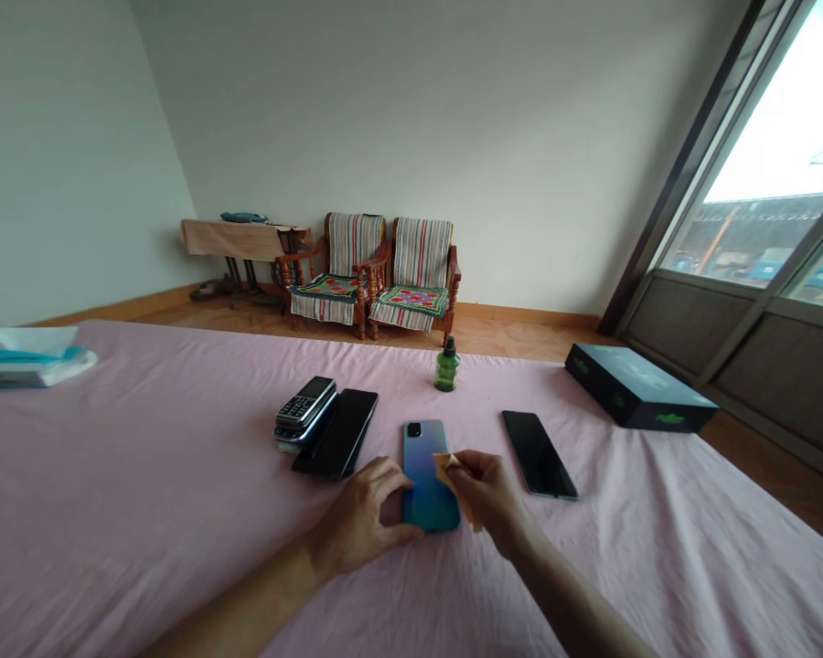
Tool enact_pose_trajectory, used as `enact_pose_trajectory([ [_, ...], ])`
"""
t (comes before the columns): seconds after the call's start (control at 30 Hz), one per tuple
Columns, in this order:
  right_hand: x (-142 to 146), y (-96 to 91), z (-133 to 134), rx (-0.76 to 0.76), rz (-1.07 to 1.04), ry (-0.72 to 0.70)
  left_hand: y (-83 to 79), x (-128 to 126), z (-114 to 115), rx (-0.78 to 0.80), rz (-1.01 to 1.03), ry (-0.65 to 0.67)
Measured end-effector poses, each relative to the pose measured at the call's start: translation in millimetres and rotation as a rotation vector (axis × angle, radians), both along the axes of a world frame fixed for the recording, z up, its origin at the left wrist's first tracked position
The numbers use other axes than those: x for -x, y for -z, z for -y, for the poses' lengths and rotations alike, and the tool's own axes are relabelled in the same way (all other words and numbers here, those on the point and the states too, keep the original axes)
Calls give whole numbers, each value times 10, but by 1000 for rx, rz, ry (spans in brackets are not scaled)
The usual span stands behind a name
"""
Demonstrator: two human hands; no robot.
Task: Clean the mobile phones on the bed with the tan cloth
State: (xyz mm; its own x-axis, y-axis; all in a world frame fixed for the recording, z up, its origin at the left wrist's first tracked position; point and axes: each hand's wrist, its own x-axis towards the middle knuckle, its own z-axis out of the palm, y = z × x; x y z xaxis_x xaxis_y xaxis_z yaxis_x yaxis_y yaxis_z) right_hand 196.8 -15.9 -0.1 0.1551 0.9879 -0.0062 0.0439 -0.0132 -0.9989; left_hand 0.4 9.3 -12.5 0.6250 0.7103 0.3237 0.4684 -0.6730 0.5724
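A blue-purple smartphone [429, 489] lies back side up on the pink sheet, its square camera block at the far left corner. My left hand [357, 519] grips its left side and near edge between fingers and thumb. Pinched in my right hand [486, 498] is a small pale-orange cloth [444, 464], which is over the phone's right side; part of it hangs below the fingers. Whether the cloth presses on the phone is hard to tell. Right of my hands lies a black smartphone [539, 454], screen up.
Left of the middle, a keypad phone [306, 399] tops a small stack beside a dark smartphone [339, 434]. A green spray bottle [446, 367] stands behind the blue phone. A black box [637, 384] sits at right, a tissue pack [31, 358] at far left. Two chairs [411, 274] stand beyond.
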Motion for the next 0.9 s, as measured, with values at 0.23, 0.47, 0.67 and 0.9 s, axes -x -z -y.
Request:
enact_pose_trajectory([
  [0.23, 61, -43, -72, 18, -317, -41, -67, -8, 38, 65, 57, 13],
  [0.47, 364, -46, -65, -31, -272, -147, -76, 39, 58, 11, 199, -76],
  [0.67, 259, -104, -534, -232, 11, -3, -56, 103, 93, 22, 197, -123],
  [0.9, 199, -62, -1013, -445, 292, -17, -30, 126, 94, 1, 194, -128],
])
